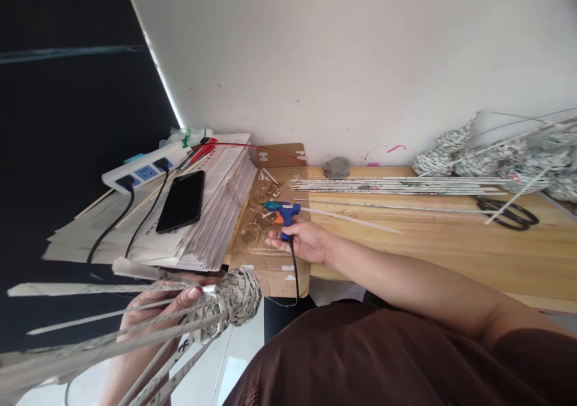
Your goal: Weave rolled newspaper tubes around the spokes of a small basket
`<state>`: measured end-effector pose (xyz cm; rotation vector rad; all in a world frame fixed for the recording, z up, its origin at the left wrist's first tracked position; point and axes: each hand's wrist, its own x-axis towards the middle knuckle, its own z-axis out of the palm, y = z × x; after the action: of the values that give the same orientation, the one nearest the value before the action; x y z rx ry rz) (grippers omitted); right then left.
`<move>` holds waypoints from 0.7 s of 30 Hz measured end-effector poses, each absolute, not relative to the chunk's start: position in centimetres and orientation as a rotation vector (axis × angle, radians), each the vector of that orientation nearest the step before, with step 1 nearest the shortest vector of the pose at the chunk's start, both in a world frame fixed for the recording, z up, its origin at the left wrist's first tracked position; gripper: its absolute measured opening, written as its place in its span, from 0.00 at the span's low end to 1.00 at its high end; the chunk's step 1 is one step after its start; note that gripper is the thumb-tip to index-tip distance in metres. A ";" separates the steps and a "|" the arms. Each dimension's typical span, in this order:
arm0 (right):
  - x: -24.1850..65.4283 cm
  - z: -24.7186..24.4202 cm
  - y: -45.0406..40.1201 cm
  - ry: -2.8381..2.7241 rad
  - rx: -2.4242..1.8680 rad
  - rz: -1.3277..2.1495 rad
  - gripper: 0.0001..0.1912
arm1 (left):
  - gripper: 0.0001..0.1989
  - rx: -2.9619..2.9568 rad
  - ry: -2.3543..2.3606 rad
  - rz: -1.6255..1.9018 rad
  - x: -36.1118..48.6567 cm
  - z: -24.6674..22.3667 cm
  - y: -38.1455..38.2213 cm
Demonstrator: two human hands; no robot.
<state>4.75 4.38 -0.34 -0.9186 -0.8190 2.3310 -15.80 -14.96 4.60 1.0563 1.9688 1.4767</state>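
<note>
My left hand (180,301) is closed around a woven newspaper piece (241,295), held off the table's front edge at the lower left. Its round woven end points right, and several long loose paper strips fan out to the left. My right hand (309,241) is at the blue hot glue gun (289,212), with the handle between thumb and fingers; the fingertips are loosely curled. The gun's teal nozzle points left over a cardboard sheet (270,274) strewn with glue scraps. A white glue stick (351,218) extends from the gun's back end.
Stacked newspapers (225,214) at the left carry a phone (181,202), a power strip (144,169) and red-handled scissors (205,149). Paper rods (396,185), black scissors (507,214) and woven paper pieces (478,160) lie right on the wooden table (406,262). The gun's cord (295,268) hangs down.
</note>
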 end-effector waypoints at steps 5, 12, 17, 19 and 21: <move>3.7 -1.1 5.0 -1.000 -1.029 2.228 0.11 | 0.08 0.937 1.942 1.354 -14.7 4.8 -14.3; 7.2 -1.0 7.7 -1.655 -1.317 2.031 0.20 | 0.08 1.047 1.776 1.308 -13.4 4.2 -12.1; 11.2 0.5 12.0 -2.367 -1.393 0.681 0.15 | 0.10 1.089 1.770 1.319 -12.8 2.2 -10.9; 12.1 0.3 13.5 -2.381 -1.432 0.544 0.11 | 0.11 1.127 1.739 1.304 -12.3 1.9 -10.4; 12.4 -0.2 14.3 -2.423 -1.435 0.474 0.08 | 0.11 1.114 1.698 1.304 -11.8 1.7 -10.0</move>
<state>12.38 14.30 -0.19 -1.4352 -2.4230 0.4738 -11.76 -9.96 1.69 1.1142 1.6979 1.3038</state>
